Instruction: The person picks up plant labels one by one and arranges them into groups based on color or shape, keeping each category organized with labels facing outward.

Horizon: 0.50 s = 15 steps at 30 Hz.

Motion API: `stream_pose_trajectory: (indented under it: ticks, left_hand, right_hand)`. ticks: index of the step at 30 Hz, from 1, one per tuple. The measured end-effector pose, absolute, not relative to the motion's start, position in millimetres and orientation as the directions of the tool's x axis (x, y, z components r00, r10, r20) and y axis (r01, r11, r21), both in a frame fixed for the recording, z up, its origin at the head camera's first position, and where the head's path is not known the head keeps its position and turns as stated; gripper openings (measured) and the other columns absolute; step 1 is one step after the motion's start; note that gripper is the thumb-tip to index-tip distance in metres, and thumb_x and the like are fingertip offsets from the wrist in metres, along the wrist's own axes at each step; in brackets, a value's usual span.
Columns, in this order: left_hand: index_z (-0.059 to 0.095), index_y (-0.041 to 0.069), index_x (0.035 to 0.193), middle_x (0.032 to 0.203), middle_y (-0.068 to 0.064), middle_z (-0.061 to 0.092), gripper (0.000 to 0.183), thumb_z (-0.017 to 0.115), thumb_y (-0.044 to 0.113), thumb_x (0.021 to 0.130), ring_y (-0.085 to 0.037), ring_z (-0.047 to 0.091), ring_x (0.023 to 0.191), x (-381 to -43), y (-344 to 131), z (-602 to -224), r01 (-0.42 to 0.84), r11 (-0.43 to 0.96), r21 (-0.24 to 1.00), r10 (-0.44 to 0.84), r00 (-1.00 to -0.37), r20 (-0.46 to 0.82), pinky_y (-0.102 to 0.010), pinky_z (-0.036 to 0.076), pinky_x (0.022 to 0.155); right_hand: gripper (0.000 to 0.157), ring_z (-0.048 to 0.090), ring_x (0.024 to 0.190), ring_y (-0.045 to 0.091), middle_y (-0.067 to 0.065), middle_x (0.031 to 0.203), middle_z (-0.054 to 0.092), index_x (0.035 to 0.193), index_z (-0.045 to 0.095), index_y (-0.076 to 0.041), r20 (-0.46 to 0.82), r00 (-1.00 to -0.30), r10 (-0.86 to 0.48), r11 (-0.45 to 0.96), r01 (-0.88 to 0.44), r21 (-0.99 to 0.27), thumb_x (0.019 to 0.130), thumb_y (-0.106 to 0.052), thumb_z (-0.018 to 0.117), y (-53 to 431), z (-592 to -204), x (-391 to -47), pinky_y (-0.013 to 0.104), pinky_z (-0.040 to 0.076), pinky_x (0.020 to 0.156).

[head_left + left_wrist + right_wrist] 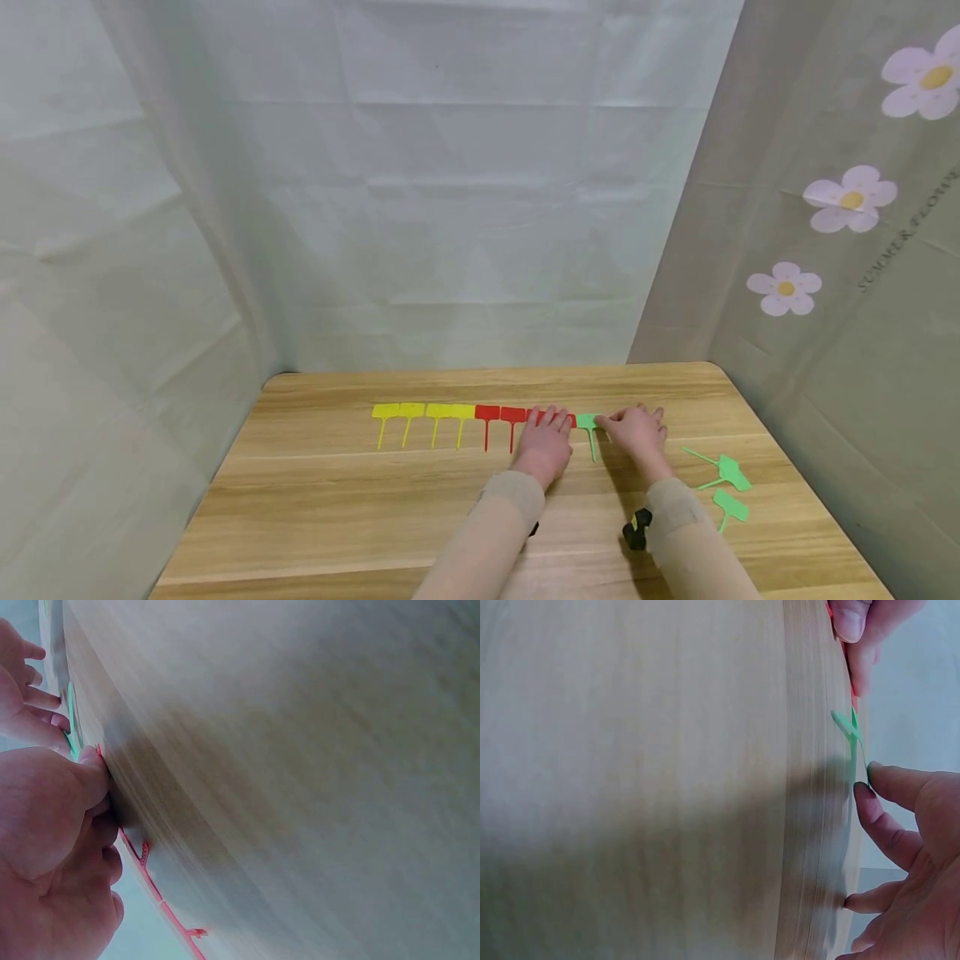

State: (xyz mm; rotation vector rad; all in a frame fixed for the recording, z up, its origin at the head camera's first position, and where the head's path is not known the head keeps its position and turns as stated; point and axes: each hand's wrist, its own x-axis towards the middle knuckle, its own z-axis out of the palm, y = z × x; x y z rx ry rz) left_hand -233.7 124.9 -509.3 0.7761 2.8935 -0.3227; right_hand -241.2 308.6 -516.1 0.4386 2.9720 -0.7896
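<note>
A row of T-shaped plant labels lies across the table, heads touching side by side. Several yellow plant labels (412,409) form the left part and several red plant labels (487,412) continue to the right. My left hand (543,446) rests with fairly straight fingers on the right-hand red ones, partly covering them. At the row's right end is a green plant label (587,421), its stem toward me. Between thumb and index finger my right hand (640,435) pinches its right edge; in the right wrist view this green label (853,731) looks slightly tilted.
To the right of my right arm lie more green plant labels: two overlapping ones (729,469) and a single one (731,504) nearer me. The wooden table (315,500) is bounded by grey cloth walls (480,208) at the back and sides.
</note>
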Motion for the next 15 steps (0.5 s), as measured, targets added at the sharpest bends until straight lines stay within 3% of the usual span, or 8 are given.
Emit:
stream_pose_trajectory:
  ticks: [15]
  left_hand:
    - [0.030,0.027,0.158,0.163,0.011,0.023,0.060,0.043,0.049,0.104,-0.014,0.016,0.151,-233.8,125.4,-509.3,0.502,0.847,-0.175,0.472,-0.862,-0.187,-0.041,0.012,0.122]
  right_hand:
    - [0.048,0.000,0.138,0.068,0.044,0.149,0.023,0.106,0.075,-0.003,-0.106,-0.960,0.260,0.825,0.278,-0.491,0.094,-0.047,0.063,306.3,-515.3,-239.6,0.077,0.011,0.107]
